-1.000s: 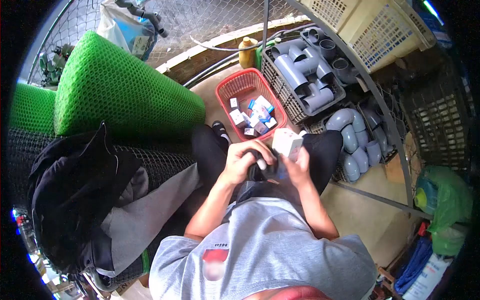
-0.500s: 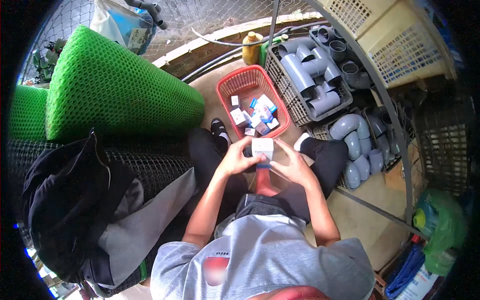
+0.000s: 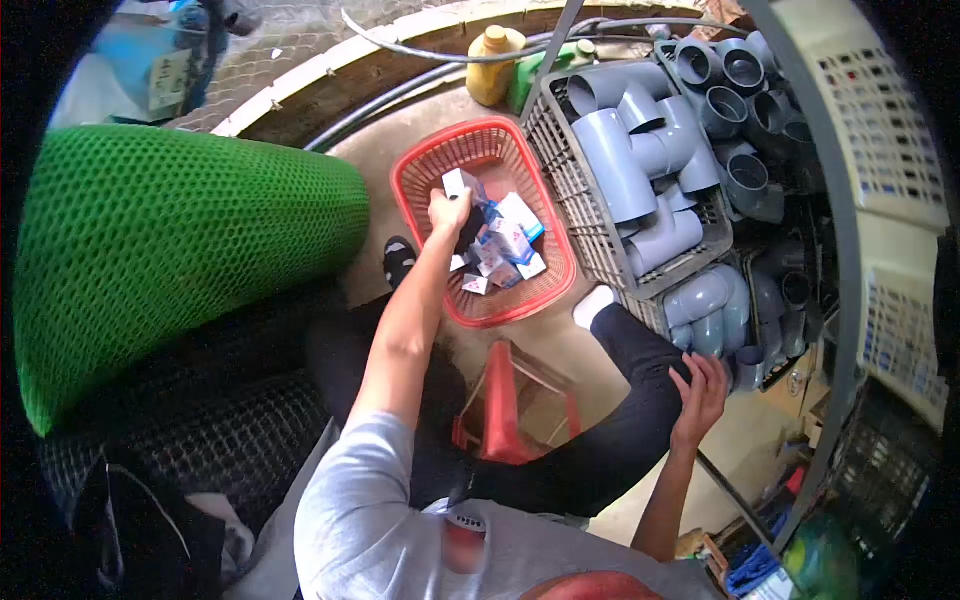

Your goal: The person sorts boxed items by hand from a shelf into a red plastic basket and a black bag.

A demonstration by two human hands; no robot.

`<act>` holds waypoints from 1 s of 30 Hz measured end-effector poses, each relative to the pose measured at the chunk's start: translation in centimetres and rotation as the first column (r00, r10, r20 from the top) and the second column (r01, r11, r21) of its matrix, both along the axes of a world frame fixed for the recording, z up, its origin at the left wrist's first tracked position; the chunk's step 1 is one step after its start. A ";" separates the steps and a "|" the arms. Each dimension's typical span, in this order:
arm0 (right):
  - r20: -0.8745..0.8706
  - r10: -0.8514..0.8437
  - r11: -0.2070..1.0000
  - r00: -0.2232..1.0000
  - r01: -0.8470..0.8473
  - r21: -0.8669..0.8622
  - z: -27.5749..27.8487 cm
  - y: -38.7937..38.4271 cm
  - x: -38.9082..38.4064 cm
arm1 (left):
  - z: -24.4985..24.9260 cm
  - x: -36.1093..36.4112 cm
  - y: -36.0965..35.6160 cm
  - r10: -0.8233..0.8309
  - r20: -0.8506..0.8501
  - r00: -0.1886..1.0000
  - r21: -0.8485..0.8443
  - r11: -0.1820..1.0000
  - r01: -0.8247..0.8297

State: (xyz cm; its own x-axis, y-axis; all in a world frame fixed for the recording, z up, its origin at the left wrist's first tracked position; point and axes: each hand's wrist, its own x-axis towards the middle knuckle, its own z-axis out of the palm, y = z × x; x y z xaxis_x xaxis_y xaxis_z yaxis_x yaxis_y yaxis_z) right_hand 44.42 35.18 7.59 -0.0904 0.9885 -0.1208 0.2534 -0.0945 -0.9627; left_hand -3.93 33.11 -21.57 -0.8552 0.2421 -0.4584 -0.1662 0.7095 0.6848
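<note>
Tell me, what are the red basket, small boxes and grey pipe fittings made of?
Red basket: seemingly moulded plastic, slightly glossy, with lattice walls. Small boxes: probably printed card, finish unclear; faces flat, edges crisp. Grey pipe fittings: likely rigid plastic, smooth, showing soft highlights.

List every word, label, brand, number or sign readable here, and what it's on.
No text can be read.
Grey shirt: chest print too small and blurred.
Small boxes: printed marks too small.
White label on the blue bag: marks too blurred.

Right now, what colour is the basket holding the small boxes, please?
The basket is red, clearest in the head view.
</note>
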 end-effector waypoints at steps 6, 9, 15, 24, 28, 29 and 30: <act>0.011 -0.034 0.999 0.999 0.034 -0.037 0.1 1.2 -1.1 | -5.4 -1.4 7.2 0.035 0.039 0.999 -0.014 0.999 -0.035; 0.000 -0.020 0.999 1.000 0.020 -0.038 0.0 1.2 -1.3 | -4.0 -1.0 8.3 -0.016 -0.021 1.000 0.011 1.000 0.017; -0.049 -0.032 0.999 0.998 0.033 0.002 -0.5 0.4 -0.3 | -8.3 -1.0 7.4 -0.456 0.109 0.883 -0.045 0.885 0.463; -0.106 0.053 0.996 0.993 -0.044 0.079 -0.8 -0.6 -0.4 | 4.1 4.7 -0.9 -0.224 0.170 0.960 0.391 0.909 0.143; -0.152 0.129 0.982 0.980 -0.105 0.156 1.1 -1.7 -1.6 | 10.2 8.3 -6.4 -0.277 0.165 0.947 0.567 0.812 0.139; -0.138 0.166 0.962 0.976 -0.130 0.238 3.3 -2.0 -2.5 | 11.4 9.1 -7.8 -0.288 0.119 0.950 0.578 0.798 0.170; -0.091 0.188 0.915 0.978 -0.141 0.379 6.0 -2.0 -3.4 | 13.2 9.9 -9.1 -0.307 0.154 0.939 0.651 0.747 0.138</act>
State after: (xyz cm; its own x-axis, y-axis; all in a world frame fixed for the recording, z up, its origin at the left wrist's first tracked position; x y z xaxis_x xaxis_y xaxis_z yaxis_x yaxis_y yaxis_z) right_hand 41.00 33.17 13.59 -0.2464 0.9303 0.2716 0.1125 0.3058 -0.9454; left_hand 5.99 24.02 -8.37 -0.6254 0.7140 -0.3149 -0.2739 0.1769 0.9453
